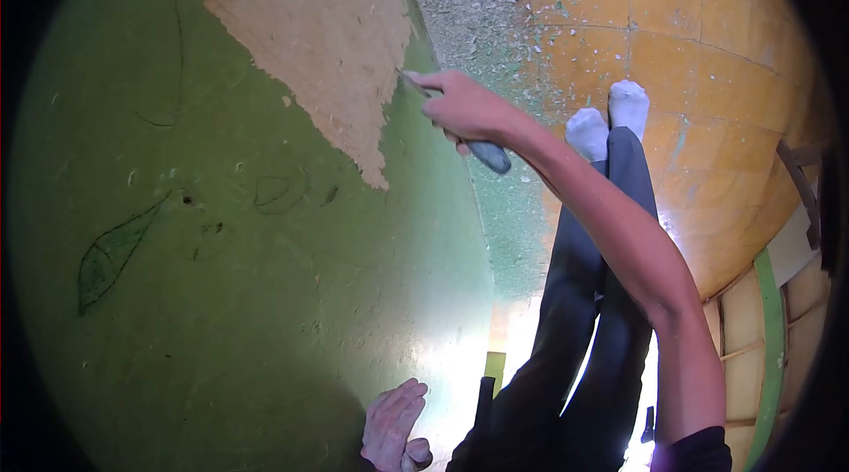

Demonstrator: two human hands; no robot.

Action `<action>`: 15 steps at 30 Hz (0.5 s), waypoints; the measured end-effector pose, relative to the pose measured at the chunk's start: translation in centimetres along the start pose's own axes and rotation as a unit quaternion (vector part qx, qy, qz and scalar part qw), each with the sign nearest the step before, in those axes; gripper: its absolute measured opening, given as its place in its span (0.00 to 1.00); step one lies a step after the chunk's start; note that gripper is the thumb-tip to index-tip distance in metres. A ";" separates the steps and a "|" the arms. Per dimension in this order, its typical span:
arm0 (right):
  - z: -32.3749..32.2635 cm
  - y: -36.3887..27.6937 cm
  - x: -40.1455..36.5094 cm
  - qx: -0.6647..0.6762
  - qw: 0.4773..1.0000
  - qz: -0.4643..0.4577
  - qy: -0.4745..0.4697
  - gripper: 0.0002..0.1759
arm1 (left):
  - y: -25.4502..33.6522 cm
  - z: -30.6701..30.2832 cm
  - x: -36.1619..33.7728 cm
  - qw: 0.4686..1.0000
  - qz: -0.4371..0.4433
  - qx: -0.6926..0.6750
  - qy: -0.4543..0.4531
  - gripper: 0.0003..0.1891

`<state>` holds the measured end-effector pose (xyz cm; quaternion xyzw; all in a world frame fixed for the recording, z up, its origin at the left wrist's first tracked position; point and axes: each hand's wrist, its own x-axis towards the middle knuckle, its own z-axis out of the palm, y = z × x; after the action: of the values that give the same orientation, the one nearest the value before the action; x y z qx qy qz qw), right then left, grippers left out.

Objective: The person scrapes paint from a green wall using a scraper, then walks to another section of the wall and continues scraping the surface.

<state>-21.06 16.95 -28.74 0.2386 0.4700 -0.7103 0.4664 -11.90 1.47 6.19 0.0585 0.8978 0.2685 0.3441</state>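
1. Well, first look at the scraper (489, 156). It is in the right hand (462, 108), up against the wall (416, 295). Its blade (409, 79) is at the edge of the bare patch (309, 26), by a thin strip of green paint (256, 295).
2. The right fingers are curled snugly around the handle, and one points along toward the blade. The end of the handle pokes out below the hand. That looks like a good grip for pushing and steering.
3. The left hand (392, 426) is down low, close to the wall. Its fingers are loosely bent and I see nothing in them. I cannot tell if it touches the wall. It is well away from the blade, which seems a safe place for it.
4. It is best to lean the blade low, almost flat, so it slips under the paint. A steep blade could dig into the patch.
5. Short, steady pushes should work better than big, hard ones. The patch has a jagged edge, so small bites at the loose bits make sense.
6. Near the side of the wall the strip is thin. A gentle push is wise there, or the blade could slip off.
7. Lots of chips (469, 17) lie on the floor (676, 74), near the white socks (629, 108). Small, careful steps would be good.
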 end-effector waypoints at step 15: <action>-1.0 3.0 8.5 0.014 0.995 -0.010 0.101 0.38 | 0.6 -0.4 -0.3 0.999 0.002 0.036 -0.025 0.23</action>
<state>-22.33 13.77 -37.13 0.3112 0.5073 -0.6937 0.4056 -11.97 1.71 6.86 0.0796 0.8979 0.2352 0.3634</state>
